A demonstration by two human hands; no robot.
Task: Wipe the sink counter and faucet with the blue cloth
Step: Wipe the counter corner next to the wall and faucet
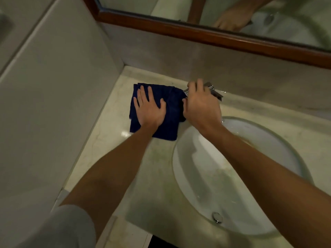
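Four straight fingers and a spread thumb of the left hand press flat on the one blue cloth, which lies folded on the sink counter in the back left corner, just left of the single faucet. The right hand covers the faucet with its fingers bent over the metal; whether they clamp it I cannot tell. One oval sink with one drain sits right of the cloth, and one wood-framed mirror hangs above
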